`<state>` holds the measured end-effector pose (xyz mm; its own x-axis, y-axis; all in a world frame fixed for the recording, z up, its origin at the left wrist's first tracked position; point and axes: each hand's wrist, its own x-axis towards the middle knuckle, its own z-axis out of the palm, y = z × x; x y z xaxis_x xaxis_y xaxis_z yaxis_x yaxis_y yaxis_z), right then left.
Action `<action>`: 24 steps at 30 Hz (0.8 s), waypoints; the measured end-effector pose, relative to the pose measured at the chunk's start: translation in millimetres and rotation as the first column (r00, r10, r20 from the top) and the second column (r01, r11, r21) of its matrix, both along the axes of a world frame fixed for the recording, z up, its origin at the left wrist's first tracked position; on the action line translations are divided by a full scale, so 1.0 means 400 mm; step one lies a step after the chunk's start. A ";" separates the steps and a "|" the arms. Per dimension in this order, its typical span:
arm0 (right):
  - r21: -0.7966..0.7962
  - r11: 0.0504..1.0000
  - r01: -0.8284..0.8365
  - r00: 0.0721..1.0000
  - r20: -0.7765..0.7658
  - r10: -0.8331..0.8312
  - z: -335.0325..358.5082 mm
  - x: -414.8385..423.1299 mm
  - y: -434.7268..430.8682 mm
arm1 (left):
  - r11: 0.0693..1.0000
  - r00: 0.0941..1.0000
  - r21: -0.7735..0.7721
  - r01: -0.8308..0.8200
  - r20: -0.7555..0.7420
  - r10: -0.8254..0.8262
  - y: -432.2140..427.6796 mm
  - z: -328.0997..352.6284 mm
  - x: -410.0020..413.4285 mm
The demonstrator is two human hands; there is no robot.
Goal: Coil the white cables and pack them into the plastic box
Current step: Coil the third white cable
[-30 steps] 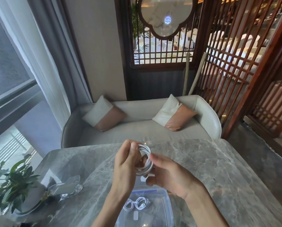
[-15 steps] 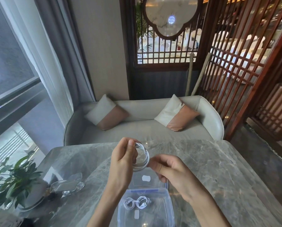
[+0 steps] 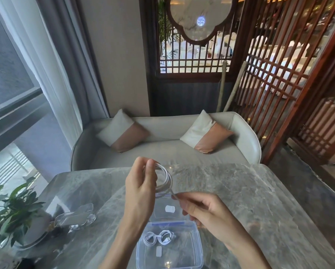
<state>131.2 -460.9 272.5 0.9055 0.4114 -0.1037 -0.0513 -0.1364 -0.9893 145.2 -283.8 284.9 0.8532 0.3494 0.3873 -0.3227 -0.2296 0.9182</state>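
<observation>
My left hand (image 3: pixel 141 187) holds a coil of white cable (image 3: pixel 165 179) upright above the marble table (image 3: pixel 250 200), pinching its top between thumb and fingers. My right hand (image 3: pixel 203 210) pinches the loose cable end at the coil's lower edge. Below my hands stands the clear plastic box (image 3: pixel 195 247), open, with a coiled white cable (image 3: pixel 157 237) lying inside. The box's clear lid (image 3: pixel 169 209) lies flat just behind it, partly hidden by my hands.
A potted green plant (image 3: pixel 9 212) stands at the table's left edge, with a clear glass dish (image 3: pixel 75 218) beside it. A grey sofa (image 3: pixel 162 148) with two cushions lies beyond the table's far edge. A wooden lattice screen (image 3: pixel 279 74) stands at the right.
My right hand has moved down and to the right, drawing the cable end away from the coil. The left hand has kept the coil raised. The camera has tilted slightly.
</observation>
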 end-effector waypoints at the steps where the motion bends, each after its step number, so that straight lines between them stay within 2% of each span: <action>1: 0.029 1.000 0.004 1.000 -0.010 -0.004 0.004 -0.002 0.004 | 0.999 0.999 0.017 -0.032 -0.003 0.032 -0.007 -0.007 -0.004; 5: 0.185 0.983 0.021 0.997 -0.070 -0.008 0.020 -0.016 0.005 | 0.964 0.987 0.211 -0.158 0.026 0.157 -0.023 -0.030 -0.020; 7: 0.278 0.960 0.016 0.999 -0.048 -0.003 0.029 -0.025 -0.001 | 0.956 0.985 0.241 -0.170 0.018 0.171 -0.026 -0.038 -0.019; 9: 0.286 0.958 0.010 0.999 0.044 -0.024 0.032 -0.033 0.005 | 0.973 0.990 0.191 -0.133 -0.027 0.141 -0.032 -0.044 -0.016; 11: 0.222 0.972 0.080 0.975 0.187 -0.123 0.022 -0.038 0.023 | 0.990 0.994 0.110 -0.083 -0.066 0.091 -0.040 -0.048 -0.016; 14: 0.134 0.949 0.284 0.840 0.443 -0.314 -0.001 -0.037 0.047 | 0.998 0.997 0.049 -0.040 -0.058 0.043 -0.052 -0.047 -0.025; 16: 0.111 0.922 0.371 0.763 0.530 -0.371 -0.012 -0.031 0.056 | 1.000 0.999 0.023 -0.005 -0.035 0.006 -0.065 -0.046 -0.032; 18: 0.111 0.921 0.375 0.774 0.508 -0.377 -0.016 -0.029 0.065 | 0.999 0.999 -0.013 0.034 -0.014 -0.034 -0.079 -0.047 -0.040; 21: 0.178 0.936 0.303 0.869 0.353 -0.348 -0.017 -0.031 0.073 | 0.992 0.993 -0.065 0.112 0.029 -0.111 -0.084 -0.049 -0.048; 24: 0.238 0.931 0.277 0.926 0.191 -0.325 -0.015 -0.026 0.069 | 0.992 0.989 0.024 0.126 0.074 -0.127 -0.080 -0.049 -0.053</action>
<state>120.6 -433.2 266.7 0.9793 0.1059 0.1727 0.1676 0.0556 -0.9843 123.9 -316.0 265.3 0.8584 0.2326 0.4573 -0.4180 -0.1997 0.8862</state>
